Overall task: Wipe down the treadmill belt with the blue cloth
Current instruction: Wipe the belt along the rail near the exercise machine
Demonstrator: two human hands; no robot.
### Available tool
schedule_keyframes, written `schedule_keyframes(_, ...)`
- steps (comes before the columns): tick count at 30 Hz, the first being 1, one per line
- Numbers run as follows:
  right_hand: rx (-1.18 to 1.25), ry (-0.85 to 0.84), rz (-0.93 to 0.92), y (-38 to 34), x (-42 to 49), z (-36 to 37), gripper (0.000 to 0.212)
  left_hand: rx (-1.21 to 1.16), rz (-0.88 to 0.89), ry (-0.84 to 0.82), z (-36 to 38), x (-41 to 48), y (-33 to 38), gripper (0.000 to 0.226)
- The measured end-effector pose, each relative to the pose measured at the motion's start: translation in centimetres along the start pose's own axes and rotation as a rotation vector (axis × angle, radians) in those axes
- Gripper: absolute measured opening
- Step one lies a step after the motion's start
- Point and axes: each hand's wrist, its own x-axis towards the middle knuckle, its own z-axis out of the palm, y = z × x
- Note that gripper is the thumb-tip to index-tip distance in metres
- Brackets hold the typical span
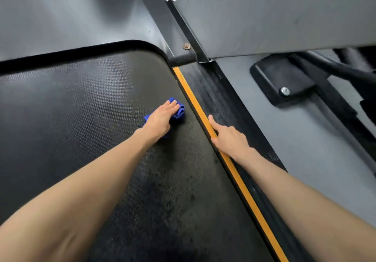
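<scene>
— While the left hand presses the cloth flat-fingered on the belt, where's the other?
— On the orange stripe beside it rests the right hand, fingers relaxed.

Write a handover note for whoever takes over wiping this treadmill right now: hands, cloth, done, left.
Left hand: flat on the blue cloth, pressing it onto the treadmill belt near the yellow stripe.
Right hand: rests on that stripe beside the belt, holding nothing.
Done: wiping under way; how much is covered cannot be told.
Left: the rest of the belt; dark speckles show nearer the person.
</scene>
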Motion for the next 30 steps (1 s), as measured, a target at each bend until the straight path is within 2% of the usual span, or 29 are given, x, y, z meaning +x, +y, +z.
schedule_keyframes(2,0.058,0.129,-0.028,0.8,-0.2,1.7,0.068,-0.034,0.004,0.066,1.4,-0.2,0.4,0.073)
schedule_keyframes(4,0.113,0.194,-0.070,1.2,-0.1,2.8,0.068,-0.056,0.081,0.076,2.9,-1.3,1.3,0.076)
schedule_keyframes(10,0.026,0.320,-0.211,2.6,0.1,3.6,0.062,-0.045,0.527,-0.181,7.5,-11.7,7.7,0.057)
schedule_keyframes(13,0.030,0.460,-0.258,3.3,0.4,4.8,0.058,0.054,0.592,-0.149,7.3,-12.7,7.0,0.054)
schedule_keyframes(15,0.081,0.585,-0.302,3.6,0.8,5.7,0.051,0.051,0.452,-0.089,5.7,-9.8,5.1,0.060)
schedule_keyframes(17,0.156,0.666,-0.362,3.7,0.7,6.2,0.042,0.017,0.151,0.050,3.5,-6.7,2.7,0.074)
schedule_keyframes(19,0.184,0.688,-0.408,3.8,0.5,6.5,0.035,0.016,-0.090,0.104,2.4,-4.8,1.1,0.082)
schedule_keyframes(21,0.186,0.687,-0.420,3.9,0.7,6.5,0.032,-0.018,-0.138,0.132,3.4,-4.6,2.2,0.079)
schedule_keyframes(23,0.189,0.678,-0.420,3.9,0.8,6.5,0.032,-0.021,0.040,0.080,6.0,-6.4,4.6,0.071)
schedule_keyframes(25,0.185,0.677,-0.425,4.0,0.9,6.5,0.032,0.000,0.303,-0.047,8.2,-9.6,7.9,0.061)
schedule_keyframes(27,0.203,0.683,-0.430,4.2,1.0,6.4,0.031,0.067,0.559,-0.144,7.6,-10.4,7.9,0.060)
schedule_keyframes(28,0.209,0.684,-0.431,4.1,1.0,6.3,0.030,0.129,0.628,-0.143,6.4,-9.4,6.8,0.060)
schedule_keyframes(29,0.206,0.683,-0.436,4.1,0.9,6.4,0.030,0.185,0.619,-0.119,5.1,-8.0,5.6,0.062)
schedule_keyframes(30,0.200,0.683,-0.445,4.1,0.9,6.4,0.030,0.208,0.526,-0.071,4.0,-6.4,4.0,0.064)
